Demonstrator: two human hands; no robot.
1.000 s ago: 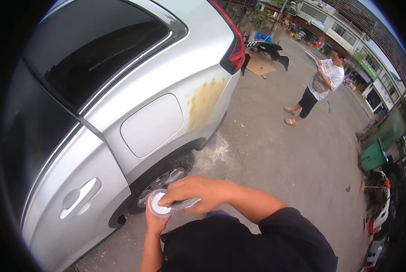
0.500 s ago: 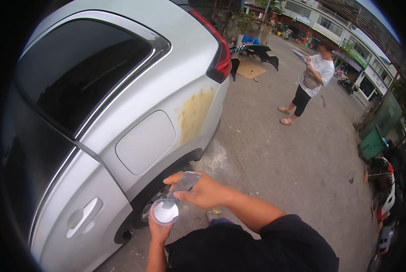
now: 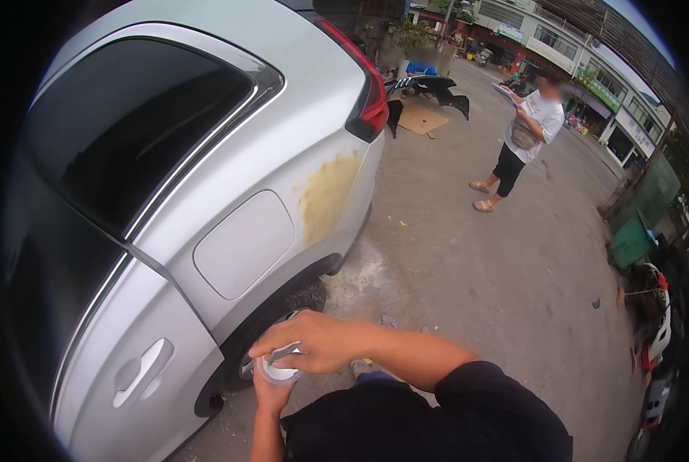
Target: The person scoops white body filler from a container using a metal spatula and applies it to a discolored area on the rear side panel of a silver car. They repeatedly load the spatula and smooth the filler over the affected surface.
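Note:
My left hand is closed around a clear plastic cup of white paste, low in the middle of the head view. Over its mouth, my right hand grips a grey flat scraper, whose end is down at the cup and partly hidden by my fingers. Just beyond both hands stands a silver car, its rear wheel below the arch. A yellowish rough patch marks the rear panel, right of the fuel flap.
A person in a white top stands right of the car. Farther back, someone in blue is behind black bumper parts and cardboard. A green bin and piled parts line the right side.
My right hand lifted the scraper above the cup half a second ago and has now brought it back down over the cup. The view has shifted slightly against the car.

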